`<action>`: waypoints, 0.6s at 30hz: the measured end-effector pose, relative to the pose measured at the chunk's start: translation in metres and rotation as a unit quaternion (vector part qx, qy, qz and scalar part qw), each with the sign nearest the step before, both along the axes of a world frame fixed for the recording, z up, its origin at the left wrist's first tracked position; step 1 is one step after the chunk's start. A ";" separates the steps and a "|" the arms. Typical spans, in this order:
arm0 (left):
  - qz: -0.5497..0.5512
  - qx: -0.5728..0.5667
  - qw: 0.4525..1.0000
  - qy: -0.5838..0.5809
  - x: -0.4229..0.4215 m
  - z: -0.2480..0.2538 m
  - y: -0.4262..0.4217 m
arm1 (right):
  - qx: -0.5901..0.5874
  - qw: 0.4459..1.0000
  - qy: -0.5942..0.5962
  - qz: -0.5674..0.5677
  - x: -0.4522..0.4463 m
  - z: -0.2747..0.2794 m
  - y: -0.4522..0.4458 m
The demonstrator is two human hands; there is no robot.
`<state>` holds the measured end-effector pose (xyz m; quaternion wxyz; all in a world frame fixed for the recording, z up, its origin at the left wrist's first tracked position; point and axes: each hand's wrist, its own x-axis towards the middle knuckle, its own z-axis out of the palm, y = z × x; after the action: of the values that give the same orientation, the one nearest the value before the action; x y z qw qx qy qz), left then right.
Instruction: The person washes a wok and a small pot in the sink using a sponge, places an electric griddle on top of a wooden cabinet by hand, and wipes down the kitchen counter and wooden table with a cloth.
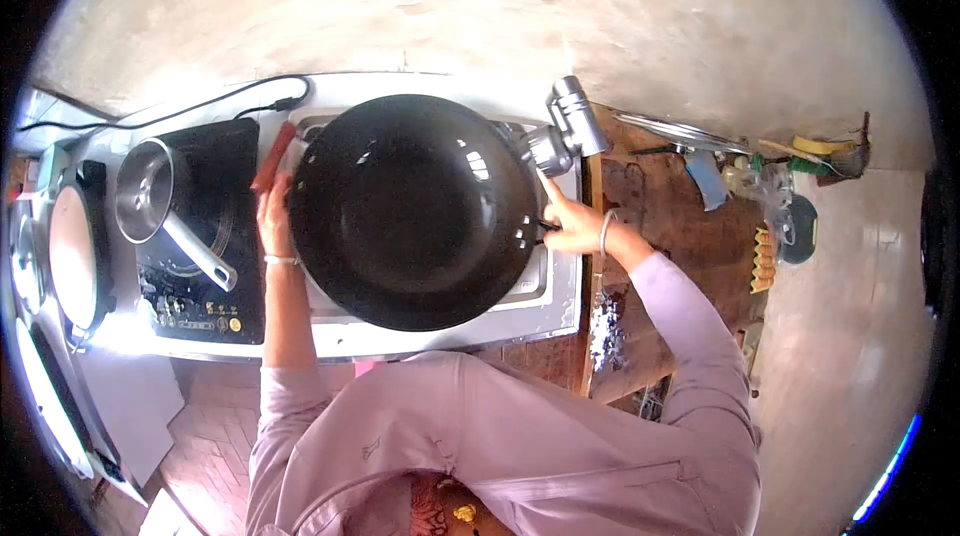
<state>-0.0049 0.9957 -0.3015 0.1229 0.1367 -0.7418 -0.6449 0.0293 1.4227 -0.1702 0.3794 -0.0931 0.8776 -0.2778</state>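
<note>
Wok (400, 216): large, round and deep, dark and glossy inside with bright reflections; it sits over the sink (532, 288), between the two hands, and hides most of the basin.
Left hand (274, 216): open, fingers nearly straight, laid along the wok's left side; the fingertips meet a slim reddish-brown handle (274, 158).
Right hand (572, 226): fingers mostly curled at the wok's small dark side handle, index finger stretched to the tap; how firmly it grips cannot be told.
Tap (570, 126): shiny metal, cylindrical parts, close against the wok's upper right rim and in the way on that side.
Cooktop (200, 226): flat black glass with printed controls, left of the left hand.
Saucepan (145, 191): small, brushed metal, on the cooktop, its handle slanting toward the controls.
Cord (200, 106): thin, black, curving behind the cooktop.
Round pan (76, 256): pale inside, dark-edged, beyond the saucepan.
White table (350, 336): smooth, carrying the sink and cooktop.
Wooden table (680, 286): brown, worn and stained, with white flecks (607, 331) near its left edge.
Right-hand clutter: thin metal rims (680, 131), a soft blue cloth (707, 182), crinkled clear plastic (776, 191), and a ridged yellow-orange piece (763, 261) beside a dark rounded item (799, 231).
</note>
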 end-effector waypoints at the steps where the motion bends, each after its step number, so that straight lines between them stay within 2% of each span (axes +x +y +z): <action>1: 0.028 0.006 1.000 -0.005 0.005 0.008 0.003 | -0.020 0.997 -0.039 -0.067 -0.009 0.001 -0.002; 2: 0.057 0.010 0.998 -0.010 0.013 0.018 0.005 | -0.043 0.987 -0.080 -0.133 -0.018 0.001 -0.005; 3: 0.047 -0.092 0.994 0.029 0.022 0.013 0.002 | -0.005 0.999 -0.019 0.029 -0.033 -0.022 0.007; 4: 0.048 -0.098 0.994 0.030 0.026 0.017 0.004 | -0.002 0.995 -0.056 -0.084 -0.037 -0.014 -0.005; 5: 0.080 0.067 0.995 -0.010 0.031 0.021 0.006 | -0.006 0.976 -0.081 -0.202 -0.041 -0.007 -0.017; 6: 0.109 0.231 0.966 -0.050 0.037 0.024 0.007 | 0.026 0.992 -0.050 -0.109 -0.053 -0.015 -0.015; 7: 0.108 0.285 0.950 -0.067 0.043 0.024 0.006 | -0.008 0.998 0.003 -0.070 -0.055 -0.020 -0.013; 9: 0.138 0.297 0.943 -0.060 0.050 0.020 0.010 | -0.047 0.997 0.057 -0.020 -0.061 -0.026 -0.012; 10: 0.162 0.312 0.934 -0.056 0.055 0.018 0.012 | -0.026 0.998 0.026 -0.045 -0.062 -0.029 -0.012; 12: 0.140 0.307 0.940 -0.043 0.066 0.009 0.008 | 0.013 0.997 -0.037 -0.063 -0.064 -0.027 -0.014; 14: 0.149 0.239 0.958 -0.051 0.074 0.000 0.007 | -0.018 0.996 -0.024 -0.086 -0.059 -0.041 -0.007; 16: 0.143 0.093 0.985 -0.031 0.077 0.011 0.016 | -0.003 0.998 -0.027 -0.056 -0.062 -0.051 0.000; 18: 0.175 0.294 0.937 -0.065 0.078 0.026 0.026 | 0.012 0.999 -0.030 -0.029 -0.065 -0.055 0.003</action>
<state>0.0734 1.0221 -0.2759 0.1391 0.3358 -0.4900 -0.7923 -0.0359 1.4261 -0.2255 0.3987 -0.0544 0.8712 -0.2812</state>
